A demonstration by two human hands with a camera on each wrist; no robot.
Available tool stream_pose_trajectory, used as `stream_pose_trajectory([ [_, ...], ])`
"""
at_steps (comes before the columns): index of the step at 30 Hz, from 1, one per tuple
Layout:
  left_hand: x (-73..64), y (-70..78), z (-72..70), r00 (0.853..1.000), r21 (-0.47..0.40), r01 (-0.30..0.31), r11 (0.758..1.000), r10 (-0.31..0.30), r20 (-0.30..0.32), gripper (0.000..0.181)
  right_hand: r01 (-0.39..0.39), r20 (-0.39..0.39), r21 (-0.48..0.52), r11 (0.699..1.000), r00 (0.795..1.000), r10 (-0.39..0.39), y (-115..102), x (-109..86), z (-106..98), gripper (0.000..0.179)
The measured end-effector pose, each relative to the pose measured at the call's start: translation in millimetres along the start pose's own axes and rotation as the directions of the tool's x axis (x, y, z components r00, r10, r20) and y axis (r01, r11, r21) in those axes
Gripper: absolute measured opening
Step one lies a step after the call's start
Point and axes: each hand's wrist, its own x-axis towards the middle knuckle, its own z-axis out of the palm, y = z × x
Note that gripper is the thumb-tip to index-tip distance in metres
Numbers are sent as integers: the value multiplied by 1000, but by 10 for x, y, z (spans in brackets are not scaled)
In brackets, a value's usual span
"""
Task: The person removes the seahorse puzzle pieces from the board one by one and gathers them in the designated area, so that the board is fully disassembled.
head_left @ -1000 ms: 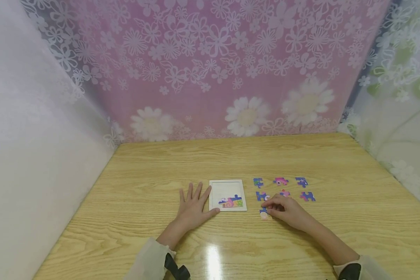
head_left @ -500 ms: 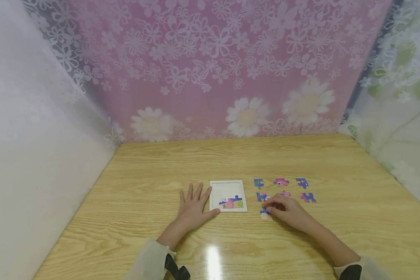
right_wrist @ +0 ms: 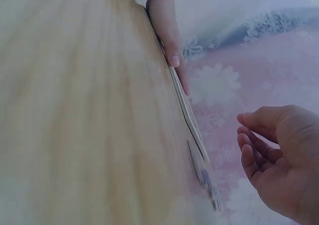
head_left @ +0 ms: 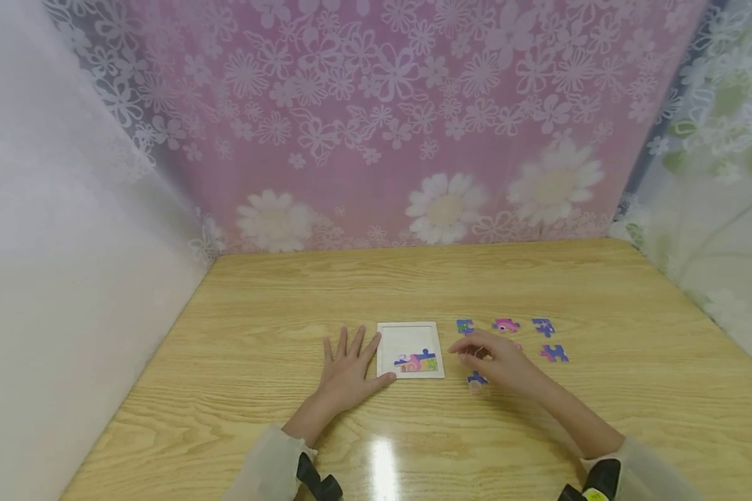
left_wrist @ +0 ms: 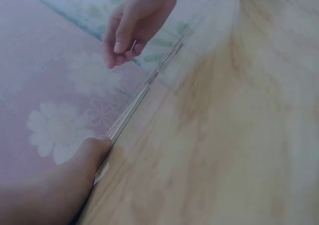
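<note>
My left hand point(head_left: 346, 378) lies spread on the wooden table, its thumb and index fingertip at the left side of a white square puzzle tray point(head_left: 410, 324). Joined puzzle pieces point(head_left: 416, 364) fill the tray's lower right part. To the right of the tray, my right hand point(head_left: 506, 362) hovers over loose pieces with its fingers loosely bent. The right wrist view shows nothing between the thumb point(right_wrist: 259, 117) and the fingers. A blue-and-cream puzzle piece point(head_left: 477, 384) lies just below this hand, which partly covers other pieces behind it.
Beyond the right hand lie a blue-and-green piece point(head_left: 464, 325), a pink piece with an eye point(head_left: 505, 325), a blue piece with a star point(head_left: 544, 327) and a blue-and-pink piece point(head_left: 554, 353). A flowered pink curtain point(head_left: 363, 139) stands along the table's back edge.
My right hand has moved up and slightly left, away from the blue-and-cream piece, which stays on the table. The left hand and the tray have stayed in place.
</note>
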Motion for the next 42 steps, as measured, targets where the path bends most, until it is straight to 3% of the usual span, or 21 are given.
stream_pose_trajectory([
  [11,14,-16,11,1000,12,10,1000,-10,17,86,5,96,62,998,995,-11,-51,361,232,15],
  [20,6,-7,-3,1000,27,7,1000,-7,6,85,14,111,19,1000,994,-16,17,519,383,17],
  [29,6,-2,-11,1000,26,5,1000,-6,9,85,-102,152,39,994,984,95,28,501,460,22],
  [42,7,-11,-2,1000,33,-10,999,10,2,84,-74,201,30,997,977,66,57,479,501,25],
])
